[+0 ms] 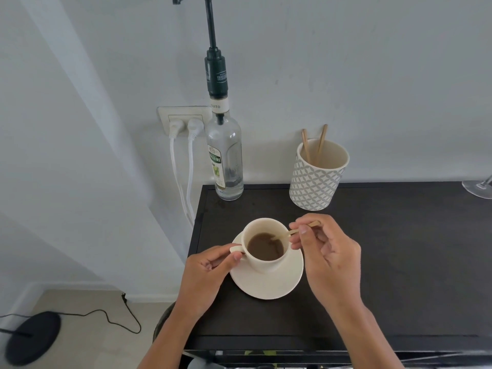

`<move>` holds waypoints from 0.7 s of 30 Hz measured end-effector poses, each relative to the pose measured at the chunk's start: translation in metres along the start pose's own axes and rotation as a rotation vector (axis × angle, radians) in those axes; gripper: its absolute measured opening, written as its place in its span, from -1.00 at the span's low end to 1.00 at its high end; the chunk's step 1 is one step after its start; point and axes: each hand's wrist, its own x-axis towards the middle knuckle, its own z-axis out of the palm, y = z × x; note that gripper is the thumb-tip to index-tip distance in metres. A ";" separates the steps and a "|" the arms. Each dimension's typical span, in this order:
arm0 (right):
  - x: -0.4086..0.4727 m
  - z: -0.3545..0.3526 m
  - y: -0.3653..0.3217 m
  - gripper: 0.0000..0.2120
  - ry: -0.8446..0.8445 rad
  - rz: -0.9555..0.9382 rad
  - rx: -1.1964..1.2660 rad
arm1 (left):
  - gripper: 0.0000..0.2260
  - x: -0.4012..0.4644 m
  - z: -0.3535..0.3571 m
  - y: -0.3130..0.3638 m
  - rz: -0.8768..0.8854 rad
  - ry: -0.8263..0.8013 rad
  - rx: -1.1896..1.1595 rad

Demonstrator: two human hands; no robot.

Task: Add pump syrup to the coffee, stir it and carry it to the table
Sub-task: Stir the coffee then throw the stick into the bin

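A cream cup (262, 262) of brown coffee (265, 246) stands on a cream saucer (269, 284) near the left side of the black counter (399, 262). My left hand (210, 272) pinches the cup's handle. My right hand (326, 253) holds a thin wooden stirrer (292, 231) between thumb and fingers, its lower end dipped in the coffee. The clear syrup bottle (225, 153) with a dark green pump (216, 73) stands at the counter's back left corner, against the wall.
A patterned grey-and-white holder (315, 182) with two more wooden stirrers sits at the back, right of the bottle. A wine glass foot (478, 189) shows at the far right edge. A wall socket (183, 119) with two white plugs lies left of the bottle. On the floor, a black disc base (33, 338) and cable.
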 end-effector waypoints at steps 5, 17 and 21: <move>-0.004 -0.005 -0.002 -0.72 0.045 0.046 0.027 | -0.81 0.000 0.000 0.001 -0.010 0.000 0.004; -0.003 -0.007 0.007 -0.83 0.116 0.124 0.148 | -0.81 0.001 0.000 -0.002 -0.032 0.015 0.009; 0.002 -0.017 0.011 -0.81 0.255 0.262 0.307 | -0.80 0.001 0.000 -0.003 -0.044 0.015 0.014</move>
